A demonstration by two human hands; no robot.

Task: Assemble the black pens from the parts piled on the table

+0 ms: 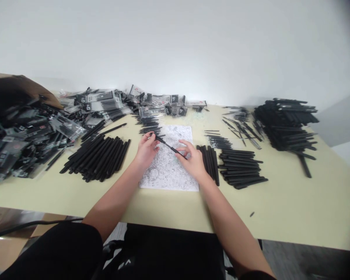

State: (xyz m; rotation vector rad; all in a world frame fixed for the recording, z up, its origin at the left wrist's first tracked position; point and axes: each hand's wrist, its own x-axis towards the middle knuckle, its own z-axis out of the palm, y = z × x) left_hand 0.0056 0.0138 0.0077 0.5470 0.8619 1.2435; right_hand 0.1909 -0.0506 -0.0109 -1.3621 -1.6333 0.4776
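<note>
Over a scribble-covered white sheet (172, 177), a slim black pen (167, 144) slants between both hands, with a thinner section in its middle. Its upper-left end is pinched by my left hand (147, 149). My right hand (191, 159) grips the lower-right end with thumb and fingers. Just beyond my left hand lies a bunch of thin dark sticks (148, 126). Near my right hand, several thick black pen barrels (208, 163) lie side by side on the sheet's right edge.
Black barrels (100, 159) are piled left; more barrels (242, 167) lie right. Clear packets (102, 103) cover the back left beside a brown box (26, 89). A tall black heap (282, 124) stands at the back right. Thin sticks (218, 140) and a small dark piece (252, 214) lie rightward.
</note>
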